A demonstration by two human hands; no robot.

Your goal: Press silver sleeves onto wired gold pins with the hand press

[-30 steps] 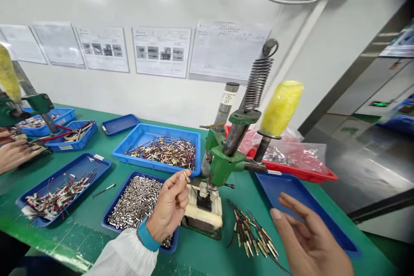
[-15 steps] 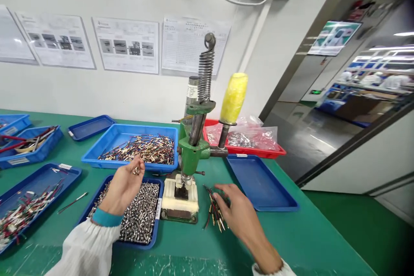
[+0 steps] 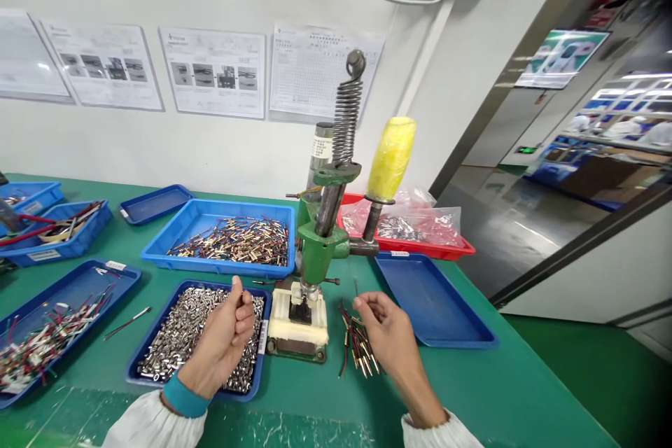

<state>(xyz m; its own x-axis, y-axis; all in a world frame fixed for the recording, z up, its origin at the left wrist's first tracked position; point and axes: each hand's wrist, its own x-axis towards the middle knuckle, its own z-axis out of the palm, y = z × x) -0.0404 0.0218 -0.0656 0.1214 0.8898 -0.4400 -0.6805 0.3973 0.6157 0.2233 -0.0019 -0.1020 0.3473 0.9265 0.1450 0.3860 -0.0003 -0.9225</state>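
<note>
My left hand [image 3: 225, 332] is above the blue tray of small metal cylinders [image 3: 183, 325], its fingers curled. The last frame showed small metal cylinders in these fingers; now the fingers hide them. Right of the hand press [image 3: 315, 252], my right hand [image 3: 386, 329] pinches a thin wire lead [image 3: 356, 287], blurred, its tip pointing up. Just below those fingertips a loose bunch of dark red and black wire leads with brass-coloured ends [image 3: 360, 346] lies on the green table. The press has a coil spring, a yellow-wrapped handle [image 3: 391, 157] and a pale padded base [image 3: 297, 325].
Behind the metal cylinders, a lighter blue tray [image 3: 157, 246] holds many wire leads. Left is a tray of red and white wires [image 3: 126, 280], with one loose wire [image 3: 127, 323] beside it. A blue tray [image 3: 435, 308] and a red tray with plastic bags [image 3: 465, 248] lie right.
My left hand has turned and closed its fingers over the metal cylinders, moving slightly right and down. My right hand has drawn its fingers into a pinch with a wire lead. The view has shifted slightly.
</note>
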